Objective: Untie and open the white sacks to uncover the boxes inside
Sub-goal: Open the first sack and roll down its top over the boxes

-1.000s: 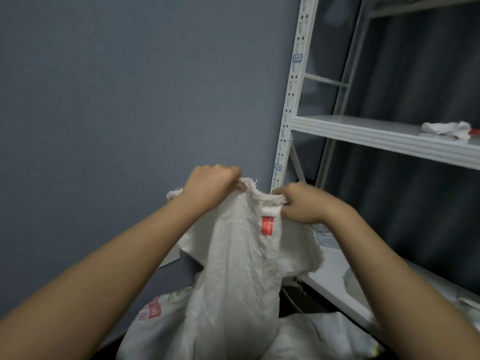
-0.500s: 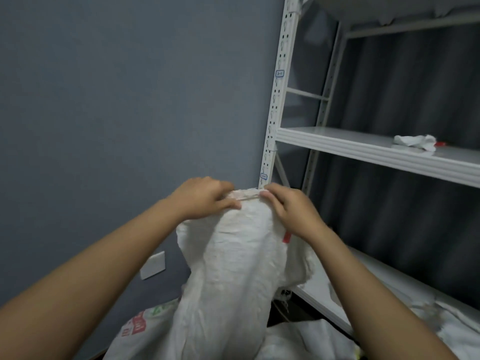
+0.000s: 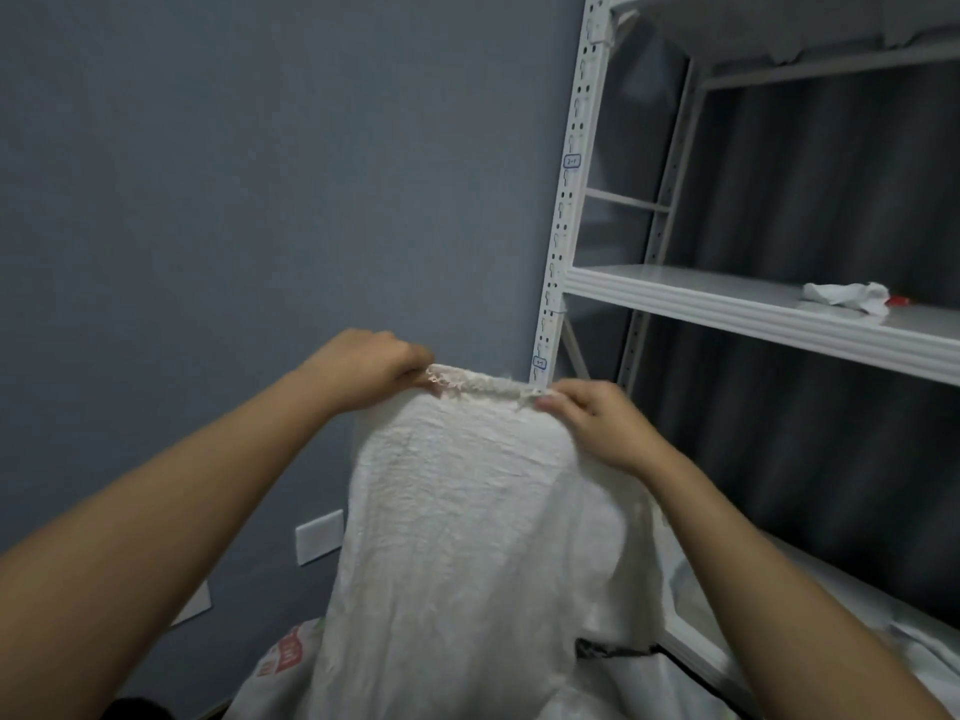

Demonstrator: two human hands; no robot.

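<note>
A white woven sack [image 3: 467,537] hangs upright in front of me, held up by its frayed top edge. My left hand [image 3: 369,363] grips the left end of that edge with curled fingers. My right hand [image 3: 592,418] pinches the right end between thumb and fingers. The edge is stretched flat between both hands, and the sack's mouth looks closed. No box shows; whatever is inside is hidden by the cloth. More white sacks [image 3: 291,662], one with red print, lie below.
A white metal shelving rack [image 3: 566,210] stands right behind the sack against a blue-grey wall [image 3: 260,174]. A crumpled white cloth [image 3: 844,297] lies on its middle shelf. White wall plates [image 3: 319,536] sit low on the wall. More white material lies on the lowest shelf.
Both hands have lifted the sack and slid apart along its top edge, pulling it flat. The red tag seen earlier on the sack is out of sight.
</note>
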